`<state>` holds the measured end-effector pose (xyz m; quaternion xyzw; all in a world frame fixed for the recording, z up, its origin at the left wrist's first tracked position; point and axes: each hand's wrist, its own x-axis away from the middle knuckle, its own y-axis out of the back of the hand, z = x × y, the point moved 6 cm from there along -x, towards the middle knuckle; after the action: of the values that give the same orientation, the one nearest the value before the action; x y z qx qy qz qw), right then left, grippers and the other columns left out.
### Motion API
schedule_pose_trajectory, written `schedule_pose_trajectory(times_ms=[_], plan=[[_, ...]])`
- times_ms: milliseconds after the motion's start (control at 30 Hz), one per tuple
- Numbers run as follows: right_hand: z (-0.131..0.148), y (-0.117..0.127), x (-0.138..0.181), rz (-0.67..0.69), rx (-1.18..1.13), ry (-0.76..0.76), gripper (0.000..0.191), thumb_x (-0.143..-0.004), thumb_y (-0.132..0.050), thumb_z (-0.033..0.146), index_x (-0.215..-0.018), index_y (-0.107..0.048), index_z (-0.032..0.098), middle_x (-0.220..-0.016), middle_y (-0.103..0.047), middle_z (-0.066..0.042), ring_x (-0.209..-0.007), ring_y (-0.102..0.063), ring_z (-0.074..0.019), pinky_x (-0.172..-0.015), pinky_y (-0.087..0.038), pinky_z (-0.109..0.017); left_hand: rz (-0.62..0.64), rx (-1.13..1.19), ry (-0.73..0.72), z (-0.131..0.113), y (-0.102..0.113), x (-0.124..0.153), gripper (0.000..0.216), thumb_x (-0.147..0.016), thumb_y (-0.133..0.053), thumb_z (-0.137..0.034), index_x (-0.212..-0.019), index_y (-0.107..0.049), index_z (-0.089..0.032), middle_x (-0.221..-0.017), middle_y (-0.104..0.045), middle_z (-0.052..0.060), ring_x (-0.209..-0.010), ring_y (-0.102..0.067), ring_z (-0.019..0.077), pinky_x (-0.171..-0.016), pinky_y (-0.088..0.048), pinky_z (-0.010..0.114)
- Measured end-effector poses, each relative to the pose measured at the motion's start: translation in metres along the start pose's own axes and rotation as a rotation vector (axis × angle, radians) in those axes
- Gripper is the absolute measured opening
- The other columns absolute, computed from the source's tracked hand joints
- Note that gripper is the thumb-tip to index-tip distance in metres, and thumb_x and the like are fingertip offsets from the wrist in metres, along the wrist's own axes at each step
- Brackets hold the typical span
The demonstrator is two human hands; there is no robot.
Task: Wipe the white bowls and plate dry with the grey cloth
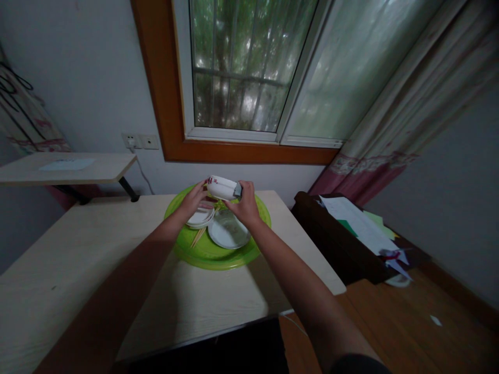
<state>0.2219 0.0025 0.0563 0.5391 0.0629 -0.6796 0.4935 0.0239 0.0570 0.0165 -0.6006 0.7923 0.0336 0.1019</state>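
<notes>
Both my hands are raised over a round green tray (218,262). Between them is a white bowl (221,188) with red marks, tipped on its side. My left hand (197,199) grips the bowl's left end, its fingers curled around it. My right hand (245,203) is closed at the other end, pinching a small grey piece (237,190) against the bowl; whether it is cloth or sponge I cannot tell. Below, a white plate (229,231) lies in the tray. Small white dishes (199,218) are stacked to its left, partly hidden by my left hand. Wooden chopsticks (198,238) lie between them.
The tray stands on a pale wooden table (117,218). A raised shelf (70,169) with a paper sheet is at the left. Beyond the table's right edge, a dark brown piece of furniture (335,244) holds papers (356,223). A window (249,67) is ahead.
</notes>
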Motion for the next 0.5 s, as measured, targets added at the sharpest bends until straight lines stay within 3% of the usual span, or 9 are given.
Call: schedule_pose_trajectory(times_ms=[100,233,333,500], plan=[[0.006,-0.003,0.001,0.07,0.046,0.053,0.065,-0.079,-0.076,0.02,-0.137,-0.048,0.021,-0.123,-0.054,-0.014,-0.118,-0.052,-0.033,-0.104,-0.049,-0.052,-0.052,0.08,0.063,0.004,0.005,-0.004,0.063,-0.083,-0.059,-0.055,-0.135,-0.059,-0.02,-0.127,-0.071,0.014,-0.082,-0.076,0.0238,-0.065,-0.064,0.038],[0.017,-0.01,0.004,0.192,0.13,0.167,0.058,-0.083,-0.07,0.016,-0.138,-0.052,0.024,-0.128,-0.054,-0.015,-0.123,-0.05,-0.0338,-0.106,-0.048,-0.054,-0.121,0.128,0.162,0.011,0.007,-0.008,0.058,-0.087,-0.051,-0.067,-0.114,-0.067,-0.018,-0.1,-0.078,0.013,-0.082,-0.076,0.0267,-0.066,-0.064,0.041],[0.024,-0.015,0.006,0.25,0.195,0.241,0.053,-0.087,-0.066,0.014,-0.137,-0.056,0.026,-0.129,-0.055,-0.014,-0.127,-0.048,-0.0335,-0.108,-0.047,-0.054,-0.108,0.182,0.181,0.009,0.002,-0.008,0.058,-0.087,-0.051,-0.068,-0.109,-0.069,-0.017,-0.097,-0.078,0.014,-0.088,-0.075,0.0287,-0.07,-0.064,0.043],[0.028,-0.016,0.005,0.278,0.239,0.225,0.053,-0.088,-0.067,0.014,-0.138,-0.058,0.029,-0.133,-0.056,-0.013,-0.13,-0.045,-0.0348,-0.112,-0.043,-0.059,-0.088,0.268,0.156,-0.005,-0.005,-0.004,0.048,-0.083,-0.061,-0.05,-0.113,-0.069,-0.014,-0.104,-0.078,0.017,-0.096,-0.074,0.0304,-0.075,-0.065,0.043]])
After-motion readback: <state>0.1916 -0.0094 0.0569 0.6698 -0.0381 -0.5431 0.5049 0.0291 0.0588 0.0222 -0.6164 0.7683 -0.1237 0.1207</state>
